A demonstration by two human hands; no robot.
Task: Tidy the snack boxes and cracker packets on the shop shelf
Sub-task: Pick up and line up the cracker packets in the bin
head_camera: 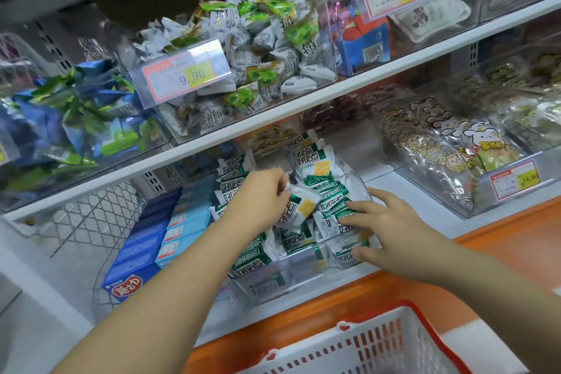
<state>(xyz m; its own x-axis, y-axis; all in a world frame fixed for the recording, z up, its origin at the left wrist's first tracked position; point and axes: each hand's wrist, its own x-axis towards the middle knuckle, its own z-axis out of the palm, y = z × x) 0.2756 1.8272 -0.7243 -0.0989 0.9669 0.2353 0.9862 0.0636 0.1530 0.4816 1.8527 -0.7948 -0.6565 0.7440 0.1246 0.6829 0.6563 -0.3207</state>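
Observation:
A clear plastic bin [273, 285] on the lower shelf holds several green-and-white cracker packets [315, 167]. My left hand [261, 191] pinches one such packet [299, 206] by its top edge, lifted slightly over the pile. My right hand [391, 222] lies flat with fingers spread on the packets at the bin's right side, pressing them down. To the left of the bin stand rows of dark blue snack boxes [136, 264] and light blue boxes [179, 231], lined up front to back.
A red-and-white shopping basket [379, 346] sits below the orange shelf edge [501, 240]. The upper shelf carries bins of wrapped snacks with price tags [185, 74]. A clear bin of animal-print packets [455, 143] stands to the right. Wire mesh [88, 209] backs the shelf at the left.

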